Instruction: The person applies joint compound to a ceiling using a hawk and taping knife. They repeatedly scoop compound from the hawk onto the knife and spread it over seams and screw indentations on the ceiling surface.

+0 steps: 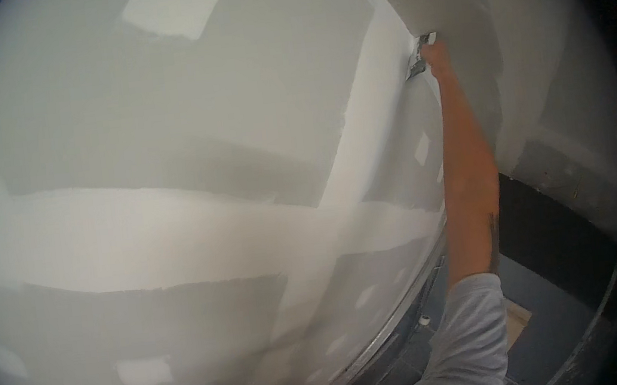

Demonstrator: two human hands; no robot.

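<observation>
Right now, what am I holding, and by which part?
Your right hand holds a wide-bladed knife, apparently by its handle, though the fist hides that part. Your left hand is out of view.

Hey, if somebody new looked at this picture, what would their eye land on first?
Probably the bare right arm, stretching up the right side to a right hand that holds a scraper near the top, where two gray surfaces meet. Next would come the broad white bands crossing on the gray wall around the lower middle.
</observation>
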